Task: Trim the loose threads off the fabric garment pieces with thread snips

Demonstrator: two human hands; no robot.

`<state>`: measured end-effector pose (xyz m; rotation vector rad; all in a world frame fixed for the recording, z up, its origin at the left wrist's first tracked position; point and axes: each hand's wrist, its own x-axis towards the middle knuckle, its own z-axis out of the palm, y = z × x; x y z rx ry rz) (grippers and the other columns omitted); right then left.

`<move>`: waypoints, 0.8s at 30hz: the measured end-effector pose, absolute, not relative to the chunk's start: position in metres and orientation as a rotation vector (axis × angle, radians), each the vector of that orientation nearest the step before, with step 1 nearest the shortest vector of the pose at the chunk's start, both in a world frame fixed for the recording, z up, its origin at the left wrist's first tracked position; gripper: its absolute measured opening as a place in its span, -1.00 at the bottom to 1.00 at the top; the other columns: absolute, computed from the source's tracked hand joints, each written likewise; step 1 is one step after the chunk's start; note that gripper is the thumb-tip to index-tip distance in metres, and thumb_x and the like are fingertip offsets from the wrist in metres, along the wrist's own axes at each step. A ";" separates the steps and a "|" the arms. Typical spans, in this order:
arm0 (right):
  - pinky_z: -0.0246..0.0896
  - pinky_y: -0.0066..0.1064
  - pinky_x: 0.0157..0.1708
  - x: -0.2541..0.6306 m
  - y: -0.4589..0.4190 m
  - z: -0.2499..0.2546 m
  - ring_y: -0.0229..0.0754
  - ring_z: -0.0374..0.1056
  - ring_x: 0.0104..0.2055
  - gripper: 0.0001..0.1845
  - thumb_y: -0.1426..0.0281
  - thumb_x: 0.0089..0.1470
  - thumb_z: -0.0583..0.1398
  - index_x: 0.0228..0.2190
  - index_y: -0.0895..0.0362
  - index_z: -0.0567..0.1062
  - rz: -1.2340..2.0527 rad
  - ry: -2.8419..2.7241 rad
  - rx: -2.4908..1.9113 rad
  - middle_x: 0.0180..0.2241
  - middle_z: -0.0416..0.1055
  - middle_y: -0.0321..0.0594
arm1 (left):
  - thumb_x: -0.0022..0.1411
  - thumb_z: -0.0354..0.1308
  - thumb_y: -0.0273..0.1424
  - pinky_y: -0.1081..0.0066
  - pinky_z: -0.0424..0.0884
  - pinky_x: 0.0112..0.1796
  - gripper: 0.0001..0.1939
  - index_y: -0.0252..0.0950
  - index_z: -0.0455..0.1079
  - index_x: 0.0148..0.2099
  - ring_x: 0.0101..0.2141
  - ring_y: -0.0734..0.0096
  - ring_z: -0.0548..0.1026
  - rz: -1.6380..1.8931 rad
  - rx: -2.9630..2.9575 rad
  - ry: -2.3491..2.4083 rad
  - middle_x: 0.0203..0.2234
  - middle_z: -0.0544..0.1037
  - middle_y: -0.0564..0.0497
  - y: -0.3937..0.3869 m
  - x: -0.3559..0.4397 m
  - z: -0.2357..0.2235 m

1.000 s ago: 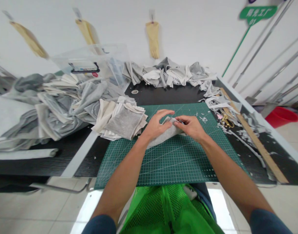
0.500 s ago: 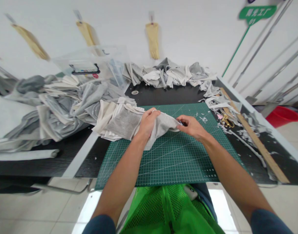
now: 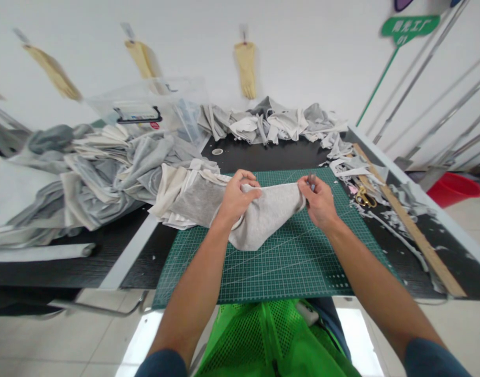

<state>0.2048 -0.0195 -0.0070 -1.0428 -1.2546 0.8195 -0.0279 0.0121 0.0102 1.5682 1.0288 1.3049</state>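
**Two hands hold up a gray cloth over the green mat**

The left hand grips one top corner of a gray cloth. Its fingers are curled tight around the bunched edge. The right hand pinches the other top corner between thumb and fingers. The cloth is pulled flat between the two hands. Its lower part hangs down to a point and touches the green mat.

The green mat lies on the dark bench, right in front of the person. It has a grid of thin lines on it.

Just to the left of the left hand sits a stack of cloth pieces, white and gray. Farther left is a big heap of gray and cream cloth. A clear plastic box stands behind that heap. More cloth is piled at the back of the bench.

To the right of the mat lie gold scissors among small scraps. A long wooden ruler lies beside them along the bench edge.

A green mesh bag is below the bench, near the person's body. Tan gloves hang on the white wall.
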 end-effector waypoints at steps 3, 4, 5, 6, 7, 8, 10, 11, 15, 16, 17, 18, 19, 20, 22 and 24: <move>0.07 -0.37 -0.44 0.203 -0.020 -0.009 -0.24 0.15 -0.43 -0.66 0.04 0.19 0.26 -0.30 0.06 0.44 0.804 -1.309 -1.072 -0.42 0.29 -0.31 | -0.02 0.15 -0.58 0.23 0.50 -0.15 -0.63 -0.22 0.49 -0.12 -0.31 0.30 0.55 1.109 1.944 1.150 -0.38 0.60 0.05 0.013 -0.027 0.006; 0.07 -0.37 -0.45 0.202 -0.021 -0.009 -0.25 0.15 -0.43 -0.68 0.06 0.20 0.26 -0.29 0.06 0.45 0.804 -1.343 -1.081 -0.42 0.30 -0.31 | -0.04 0.12 -0.61 0.16 0.49 -0.04 -0.59 -0.22 0.52 -0.12 -0.21 0.23 0.57 1.061 2.066 1.153 -0.32 0.62 0.01 0.012 -0.025 0.005; 0.07 -0.37 -0.44 0.200 -0.022 -0.009 -0.25 0.15 -0.43 -0.69 0.08 0.20 0.26 -0.28 0.06 0.46 0.799 -1.380 -1.092 -0.42 0.31 -0.32 | -0.06 0.10 -0.64 0.09 0.44 0.08 -0.53 -0.22 0.54 -0.08 -0.08 0.16 0.57 1.038 2.169 1.126 -0.21 0.64 -0.04 0.010 -0.023 0.004; 0.08 -0.37 -0.44 0.199 -0.024 -0.008 -0.25 0.16 -0.43 -0.71 0.09 0.19 0.27 -0.27 0.06 0.47 0.790 -1.414 -1.107 -0.43 0.32 -0.33 | -0.07 0.10 -0.65 0.03 0.37 0.18 -0.46 -0.22 0.54 -0.03 0.06 0.11 0.52 1.042 2.238 1.078 -0.08 0.64 -0.08 0.008 -0.020 0.003; 0.08 -0.37 -0.43 0.197 -0.025 -0.007 -0.25 0.17 -0.43 -0.72 0.11 0.18 0.29 -0.25 0.05 0.47 0.785 -1.445 -1.124 -0.43 0.32 -0.34 | -0.06 0.10 -0.66 0.01 0.29 0.26 -0.40 -0.22 0.53 0.05 0.17 0.08 0.46 1.058 2.267 1.018 0.05 0.60 -0.10 0.006 -0.017 0.003; 0.09 -0.37 -0.43 0.196 -0.027 -0.006 -0.25 0.17 -0.44 -0.71 0.12 0.16 0.30 -0.22 0.05 0.48 0.789 -1.470 -1.142 -0.43 0.33 -0.35 | -0.04 0.12 -0.65 0.00 0.26 0.29 -0.35 -0.21 0.49 0.14 0.23 0.09 0.42 1.076 2.249 0.953 0.13 0.56 -0.11 0.003 -0.015 0.003; 0.12 -0.37 -0.43 0.193 -0.029 -0.004 -0.25 0.20 -0.44 -0.66 0.13 0.11 0.35 -0.16 0.04 0.47 0.828 -1.506 -1.161 -0.43 0.35 -0.36 | 0.07 0.17 -0.57 0.03 0.32 0.24 -0.36 -0.21 0.41 0.24 0.17 0.13 0.48 1.071 2.115 0.833 0.12 0.57 -0.13 -0.001 -0.009 0.003; 0.14 -0.36 -0.41 0.192 -0.031 -0.002 -0.24 0.22 -0.43 -0.62 0.14 0.09 0.36 -0.13 0.04 0.47 0.855 -1.520 -1.157 -0.41 0.38 -0.35 | 0.11 0.20 -0.52 0.06 0.39 0.17 -0.40 -0.22 0.41 0.23 0.06 0.16 0.55 1.049 2.034 0.795 0.03 0.61 -0.12 -0.003 -0.007 0.003; 0.21 -0.34 -0.38 0.190 -0.032 -0.001 -0.22 0.29 -0.39 -0.56 0.17 0.03 0.40 -0.10 0.04 0.45 0.929 -1.537 -1.131 -0.33 0.46 -0.30 | 0.11 0.26 -0.43 0.28 0.48 -0.17 -0.64 -0.27 0.50 0.00 -0.31 0.34 0.56 0.987 1.794 0.795 -0.34 0.61 0.00 -0.004 -0.003 0.003; 0.20 -0.34 -0.39 0.190 -0.032 -0.001 -0.23 0.29 -0.40 -0.55 0.17 0.03 0.40 -0.09 0.03 0.45 0.940 -1.529 -1.126 -0.33 0.47 -0.30 | 0.09 0.25 -0.45 0.33 0.45 -0.24 -0.70 -0.27 0.51 -0.08 -0.35 0.38 0.53 0.989 1.751 0.806 -0.37 0.60 0.02 -0.003 -0.003 0.003; 0.19 -0.34 -0.40 0.190 -0.031 -0.002 -0.23 0.29 -0.40 -0.56 0.16 0.04 0.40 -0.10 0.03 0.44 0.950 -1.518 -1.114 -0.33 0.47 -0.30 | 0.07 0.25 -0.46 0.38 0.41 -0.29 -0.76 -0.28 0.51 -0.14 -0.38 0.40 0.51 0.992 1.715 0.812 -0.39 0.59 0.03 -0.002 -0.004 0.003; 0.19 -0.34 -0.40 0.190 -0.031 -0.003 -0.22 0.30 -0.40 -0.56 0.15 0.05 0.40 -0.10 0.03 0.44 0.960 -1.508 -1.093 -0.33 0.47 -0.29 | 0.07 0.25 -0.46 0.40 0.37 -0.33 -0.81 -0.28 0.51 -0.20 -0.40 0.42 0.49 0.993 1.688 0.818 -0.41 0.58 0.04 -0.001 -0.004 0.004; 0.20 -0.34 -0.40 0.190 -0.031 -0.004 -0.22 0.31 -0.39 -0.58 0.14 0.06 0.39 -0.11 0.03 0.44 0.969 -1.498 -1.066 -0.32 0.47 -0.29 | 0.08 0.25 -0.43 0.42 0.33 -0.37 -0.87 -0.29 0.50 -0.26 -0.42 0.44 0.46 0.992 1.675 0.829 -0.43 0.56 0.05 -0.001 -0.004 0.005; 0.20 -0.34 -0.39 0.189 -0.031 -0.004 -0.22 0.32 -0.37 -0.60 0.13 0.09 0.37 -0.13 0.03 0.44 0.976 -1.489 -1.039 -0.31 0.47 -0.28 | 0.10 0.26 -0.39 0.43 0.29 -0.39 -0.91 -0.29 0.50 -0.31 -0.44 0.46 0.43 0.989 1.671 0.845 -0.46 0.54 0.05 -0.001 -0.005 0.006; 0.19 -0.34 -0.40 0.189 -0.031 -0.005 -0.23 0.31 -0.38 -0.64 0.10 0.13 0.34 -0.15 0.03 0.44 0.983 -1.470 -1.009 -0.34 0.46 -0.28 | 0.15 0.28 -0.27 0.43 0.26 -0.42 -0.81 -0.30 0.50 -0.37 -0.47 0.46 0.39 0.980 1.679 0.879 -0.51 0.50 0.06 -0.001 -0.006 0.007; 0.15 -0.35 -0.43 0.188 -0.031 -0.006 -0.25 0.26 -0.42 -0.66 0.08 0.16 0.31 -0.17 0.04 0.45 0.984 -1.455 -1.010 -0.39 0.41 -0.31 | 0.16 0.30 -0.18 0.43 0.27 -0.43 -0.73 -0.30 0.52 -0.38 -0.47 0.45 0.38 0.977 1.683 0.908 -0.52 0.50 0.05 -0.002 -0.006 0.009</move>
